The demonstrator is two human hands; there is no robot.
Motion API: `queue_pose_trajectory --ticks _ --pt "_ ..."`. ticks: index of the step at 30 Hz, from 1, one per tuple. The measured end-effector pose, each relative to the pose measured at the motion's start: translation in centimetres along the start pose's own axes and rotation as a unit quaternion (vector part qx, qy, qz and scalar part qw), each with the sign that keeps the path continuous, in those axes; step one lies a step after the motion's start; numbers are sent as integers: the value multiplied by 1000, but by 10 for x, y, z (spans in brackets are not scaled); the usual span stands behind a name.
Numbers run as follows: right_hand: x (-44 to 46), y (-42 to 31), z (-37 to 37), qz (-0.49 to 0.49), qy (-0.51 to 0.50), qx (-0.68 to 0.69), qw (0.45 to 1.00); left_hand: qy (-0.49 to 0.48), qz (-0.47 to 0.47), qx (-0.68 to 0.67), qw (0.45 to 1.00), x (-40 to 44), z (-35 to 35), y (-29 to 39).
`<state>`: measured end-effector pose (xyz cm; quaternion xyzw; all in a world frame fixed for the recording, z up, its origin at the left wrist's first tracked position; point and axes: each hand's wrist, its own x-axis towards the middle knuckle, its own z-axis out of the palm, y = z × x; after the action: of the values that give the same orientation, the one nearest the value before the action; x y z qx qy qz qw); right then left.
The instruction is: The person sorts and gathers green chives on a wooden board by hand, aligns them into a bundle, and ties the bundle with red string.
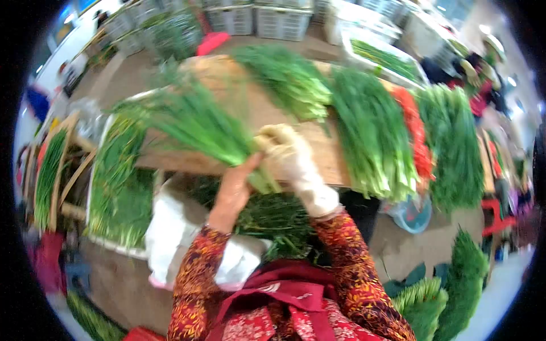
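Observation:
My bare left hand (233, 190) is wrapped round the pale stem end of a bunch of long green vegetables (207, 125), whose leaves fan out to the upper left, blurred. My right hand (281, 148), in a cream glove, is closed beside the stems; whatever its fingers grip is too blurred to tell. Both hands are over the front edge of a wooden table (227, 74). Behind them on the table lies another green bunch (290, 79). To the right rests a larger pile of green stalks (375, 131).
Orange-red ties (415, 133) and more greens (452, 142) lie at the right. A white-rimmed tray of greens (116, 187) stands left, a white bag (170, 227) below the table, a blue basin (410, 215) below right. Crates (281, 21) line the back; people are at far right.

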<state>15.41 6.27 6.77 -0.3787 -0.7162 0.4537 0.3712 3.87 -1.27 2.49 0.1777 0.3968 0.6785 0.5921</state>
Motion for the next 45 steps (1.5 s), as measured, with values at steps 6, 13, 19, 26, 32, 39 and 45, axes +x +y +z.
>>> queue_pose_trajectory --ticks 6,13,19,26,32,39,45 --pt "5 7 17 53 -56 176 981 -64 96 5 993 6 -11 0" --pt "4 13 20 73 -48 254 963 -28 104 -25 994 4 -21 -2" --pt "-28 2 17 13 0 329 944 -35 7 -138 990 6 -29 18" --pt "-93 3 -42 149 -292 300 896 7 87 -122 989 14 -49 46" --pt "-88 23 -36 23 -186 -210 959 -17 82 -117 990 3 -43 48" --pt "-42 20 -12 136 -125 21 983 -89 -22 -93 992 -8 -12 -21" --pt "-46 37 -19 220 -140 76 962 -122 -69 -167 976 -11 -13 -48"
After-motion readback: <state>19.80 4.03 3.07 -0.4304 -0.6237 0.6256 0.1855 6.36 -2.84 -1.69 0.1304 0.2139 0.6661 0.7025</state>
